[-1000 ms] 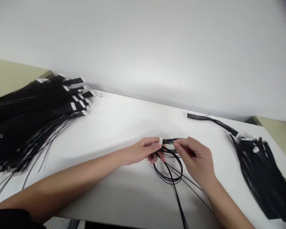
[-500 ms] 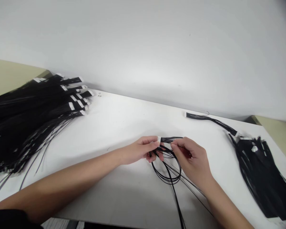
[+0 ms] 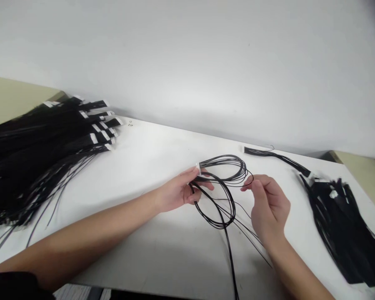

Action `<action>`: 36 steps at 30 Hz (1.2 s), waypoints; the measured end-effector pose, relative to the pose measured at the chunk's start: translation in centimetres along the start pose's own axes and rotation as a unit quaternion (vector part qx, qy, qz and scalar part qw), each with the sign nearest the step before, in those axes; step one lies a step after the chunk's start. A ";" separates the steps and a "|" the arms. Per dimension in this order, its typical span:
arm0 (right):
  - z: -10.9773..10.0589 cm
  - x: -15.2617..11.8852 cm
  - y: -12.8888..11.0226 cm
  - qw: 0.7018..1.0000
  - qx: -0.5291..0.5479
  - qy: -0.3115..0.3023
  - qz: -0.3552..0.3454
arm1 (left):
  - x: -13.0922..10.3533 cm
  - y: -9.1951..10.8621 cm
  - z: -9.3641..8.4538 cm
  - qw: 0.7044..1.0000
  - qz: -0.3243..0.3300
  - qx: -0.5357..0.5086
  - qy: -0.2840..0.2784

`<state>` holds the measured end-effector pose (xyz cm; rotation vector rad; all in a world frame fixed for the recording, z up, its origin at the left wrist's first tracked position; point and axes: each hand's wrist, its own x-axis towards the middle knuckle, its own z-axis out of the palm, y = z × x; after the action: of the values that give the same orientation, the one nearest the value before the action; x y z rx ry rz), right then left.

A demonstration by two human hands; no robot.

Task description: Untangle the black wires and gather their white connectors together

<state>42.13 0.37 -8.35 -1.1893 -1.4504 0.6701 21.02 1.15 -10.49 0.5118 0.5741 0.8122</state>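
Note:
My left hand (image 3: 178,189) is closed on a looped black wire harness (image 3: 229,204), holding it near its white connector (image 3: 198,167). The harness bends into two loops right of the fingers, and its loose wires trail down over the table front. My right hand (image 3: 270,204) pinches a single thin black wire (image 3: 251,175) at the outer side of the upper loop, drawn a little away from the other wires.
A large heap of black harnesses (image 3: 50,141) with white connectors lies at the left. Another stack of harnesses (image 3: 340,225) is at the right, with one harness (image 3: 271,155) stretched along the wall. The white table (image 3: 162,146) meets a pale wall (image 3: 187,62) behind.
My right hand has moved right, pulling a single wire out from the bundle. My left hand has risen slightly, and the upper loop now shows spread open.

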 end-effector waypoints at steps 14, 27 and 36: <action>2.3 -1.5 -0.1 0.946 0.032 -0.318 0.057 | -0.3 0.0 -0.4 0.997 -0.018 -0.006 -0.077; 2.5 -2.7 -1.5 0.960 -0.025 -0.259 0.108 | -0.3 -0.3 -0.7 0.994 -0.034 0.031 -0.096; 1.9 -2.5 -2.5 0.965 -0.012 -0.258 0.032 | -0.4 -0.3 -0.6 0.995 -0.031 0.032 -0.088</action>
<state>39.35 -2.40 -7.56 -1.1313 -1.8566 1.0673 20.52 0.77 -11.02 0.6137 0.4526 0.6831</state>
